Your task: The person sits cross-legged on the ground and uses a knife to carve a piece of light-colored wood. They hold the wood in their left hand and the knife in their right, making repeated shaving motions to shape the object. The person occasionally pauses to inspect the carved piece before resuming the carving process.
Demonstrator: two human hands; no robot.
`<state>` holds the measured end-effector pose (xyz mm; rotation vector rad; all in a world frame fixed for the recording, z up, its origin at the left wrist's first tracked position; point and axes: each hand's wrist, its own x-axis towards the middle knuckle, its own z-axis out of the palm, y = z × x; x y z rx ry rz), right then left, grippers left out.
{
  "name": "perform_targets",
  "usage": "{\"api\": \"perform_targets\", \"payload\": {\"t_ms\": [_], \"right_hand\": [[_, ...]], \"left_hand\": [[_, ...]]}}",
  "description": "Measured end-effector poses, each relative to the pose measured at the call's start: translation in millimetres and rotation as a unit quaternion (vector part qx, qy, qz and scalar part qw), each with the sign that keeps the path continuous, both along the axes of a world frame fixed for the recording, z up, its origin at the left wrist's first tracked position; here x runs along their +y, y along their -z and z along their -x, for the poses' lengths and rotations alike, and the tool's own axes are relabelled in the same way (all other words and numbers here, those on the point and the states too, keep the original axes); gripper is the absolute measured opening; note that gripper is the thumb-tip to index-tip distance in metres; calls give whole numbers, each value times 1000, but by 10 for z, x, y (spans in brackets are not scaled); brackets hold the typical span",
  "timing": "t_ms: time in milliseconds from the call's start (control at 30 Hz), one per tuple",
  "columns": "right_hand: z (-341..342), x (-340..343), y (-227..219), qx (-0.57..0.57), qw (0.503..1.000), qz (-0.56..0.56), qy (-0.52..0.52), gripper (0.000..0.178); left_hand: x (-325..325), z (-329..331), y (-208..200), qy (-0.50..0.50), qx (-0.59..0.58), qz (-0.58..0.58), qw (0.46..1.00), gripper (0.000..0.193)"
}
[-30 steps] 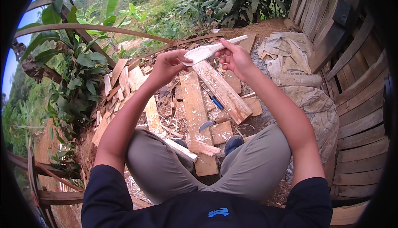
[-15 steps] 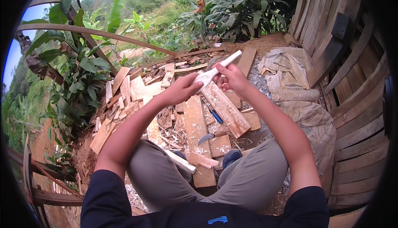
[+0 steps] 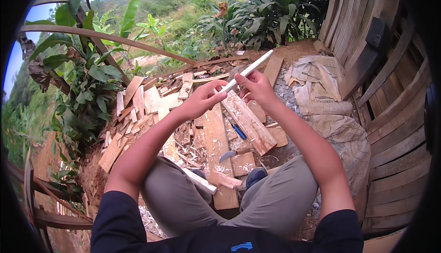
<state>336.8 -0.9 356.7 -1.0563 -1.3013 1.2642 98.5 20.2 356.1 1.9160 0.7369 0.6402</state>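
Note:
Between my two hands is a pale carved wooden spatula (image 3: 258, 66), slanting up to the right with its narrow edge toward me. My left hand (image 3: 202, 101) pinches its lower end between thumb and fingers. My right hand (image 3: 258, 89) grips it around the middle, and the slim handle sticks out past it. Just below the hands lies a thick wooden block (image 3: 252, 126) dotted with shavings. Beside that block rests a blue pen-like tool (image 3: 239, 131). Closer to my knees is a knife (image 3: 228, 154) with a curved blade and brown handle.
A long plank (image 3: 216, 133) runs toward me between my legs. Offcuts (image 3: 154, 99) and shavings are heaped at left. Worn sacks (image 3: 321, 83) cover the ground at right, next to a slatted wooden wall (image 3: 397, 147). Leafy plants (image 3: 271, 14) grow beyond.
The spatula has been rolled from showing its broad face to showing its thin edge. My hands have shifted slightly around it; both still hold it.

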Motion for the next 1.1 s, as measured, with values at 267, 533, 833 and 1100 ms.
{"api": "perform_targets", "payload": {"t_ms": [267,533,833,1100], "right_hand": [[-23,-52,-41,-10,999,-18,48,49],[-100,-24,-55,2,1000,15,-3,39],[-83,-51,5,36,999,34,-1,46],[-4,6,176,2,998,-8,-60,41]], "left_hand": [[-50,11,-103,-30,0,17,999,53],[79,70,-64,-75,-61,-90,991,32],[138,96,-41,-79,-21,-66,994,62],[23,-36,17,-59,23,57,996,43]]}}
